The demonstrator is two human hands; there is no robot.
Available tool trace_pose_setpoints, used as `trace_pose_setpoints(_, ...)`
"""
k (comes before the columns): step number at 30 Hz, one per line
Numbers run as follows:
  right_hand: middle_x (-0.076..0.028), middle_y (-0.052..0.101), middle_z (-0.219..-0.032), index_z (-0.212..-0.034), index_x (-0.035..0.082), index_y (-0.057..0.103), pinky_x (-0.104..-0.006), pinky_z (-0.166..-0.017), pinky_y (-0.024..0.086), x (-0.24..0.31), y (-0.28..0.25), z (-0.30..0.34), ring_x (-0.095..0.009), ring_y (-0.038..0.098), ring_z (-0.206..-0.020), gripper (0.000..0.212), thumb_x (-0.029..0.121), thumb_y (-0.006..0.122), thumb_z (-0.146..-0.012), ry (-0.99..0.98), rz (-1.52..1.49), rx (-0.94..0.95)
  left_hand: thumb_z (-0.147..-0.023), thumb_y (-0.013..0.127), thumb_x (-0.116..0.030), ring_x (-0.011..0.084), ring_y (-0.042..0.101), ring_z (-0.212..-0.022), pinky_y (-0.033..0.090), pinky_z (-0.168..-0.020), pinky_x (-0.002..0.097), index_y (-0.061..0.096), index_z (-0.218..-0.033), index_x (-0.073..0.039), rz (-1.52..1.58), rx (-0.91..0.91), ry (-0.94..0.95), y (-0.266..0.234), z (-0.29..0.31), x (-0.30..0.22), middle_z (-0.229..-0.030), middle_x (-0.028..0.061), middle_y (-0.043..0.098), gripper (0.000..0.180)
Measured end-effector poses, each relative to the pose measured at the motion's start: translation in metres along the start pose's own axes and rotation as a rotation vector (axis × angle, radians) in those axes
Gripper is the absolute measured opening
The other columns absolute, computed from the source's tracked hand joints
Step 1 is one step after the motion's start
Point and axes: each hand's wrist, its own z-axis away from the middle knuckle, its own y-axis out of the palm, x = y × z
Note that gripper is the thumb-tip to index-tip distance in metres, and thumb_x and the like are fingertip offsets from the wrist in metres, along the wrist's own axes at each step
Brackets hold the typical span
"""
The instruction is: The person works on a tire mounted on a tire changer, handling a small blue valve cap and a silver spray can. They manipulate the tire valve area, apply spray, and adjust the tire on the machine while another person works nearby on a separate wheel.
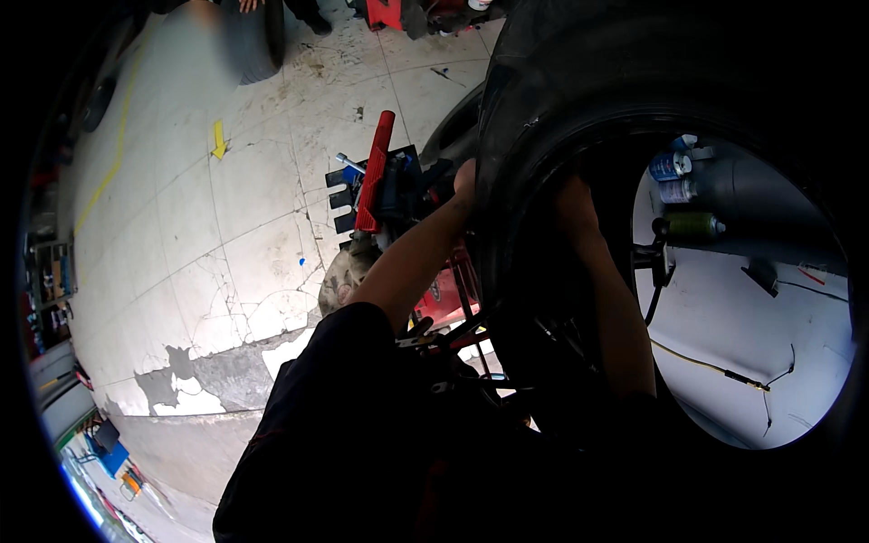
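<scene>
A large black tyre [520, 118] stands upright close in front of me and fills the right side. My left hand [464, 184] is against the tyre's left outer side, its fingers hidden behind the rubber. Through the tyre's opening reaches my right arm, with the right hand [572, 195] in deep shadow at the inner edge; its fingers do not show. Just left of my left hand, a red ribbed handle [376, 172] rises beside a black slotted holder [342, 201] with a shiny metal tool [350, 163] in it.
Spray cans [670, 166], including a green can [692, 225], show through the tyre's opening above a yellow hose [692, 357]. Across the pale, cracked floor [258, 199], a person's hand [249, 4] is at another tyre [258, 45]. A yellow arrow [219, 140] marks the floor.
</scene>
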Motion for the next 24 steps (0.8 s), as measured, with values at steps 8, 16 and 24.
trace_pose_setpoints(8, -0.026, 0.055, -0.118, -0.128, -0.002, 0.048, -0.0407, -0.09, 0.049, -0.018, 0.013, 0.007, -0.034, 0.056, -0.112, 0.041, 0.017, 0.045, -0.091, 0.048, 0.111, 0.258, -0.084, 0.059, -0.03, 0.0265, 0.063, -0.1, 0.051, -0.083, 0.0357, 0.067, -0.101, -0.009, -0.433, 0.089, 0.358, -0.05, 0.038, -0.066, -0.104, 0.012, 0.066, 0.028)
trace_pose_setpoints(16, -0.028, 0.048, -0.127, -0.128, -0.002, 0.046, -0.043, -0.092, 0.048, -0.024, 0.018, -0.003, -0.036, 0.055, -0.112, 0.041, 0.015, 0.044, -0.091, -0.068, 0.04, 0.398, -0.084, 0.059, -0.029, 0.0267, 0.063, -0.098, 0.05, -0.085, 0.0347, 0.068, -0.099, -0.01, -0.211, 0.042, 0.188, -0.045, 0.034, -0.048, -0.105, 0.0117, 0.066, 0.026)
trace_pose_setpoints(24, -0.026, 0.052, -0.124, -0.117, -0.004, 0.055, -0.0419, -0.085, 0.049, -0.013, 0.062, 0.038, -0.033, 0.058, -0.1, 0.034, 0.011, 0.044, -0.089, -0.025, 0.148, -0.182, -0.084, 0.058, -0.026, 0.0279, 0.063, -0.096, 0.05, -0.084, 0.0358, 0.069, -0.094, -0.009, -0.433, -0.015, 0.47, -0.027, 0.023, -0.032, -0.104, 0.0117, 0.066, 0.023)
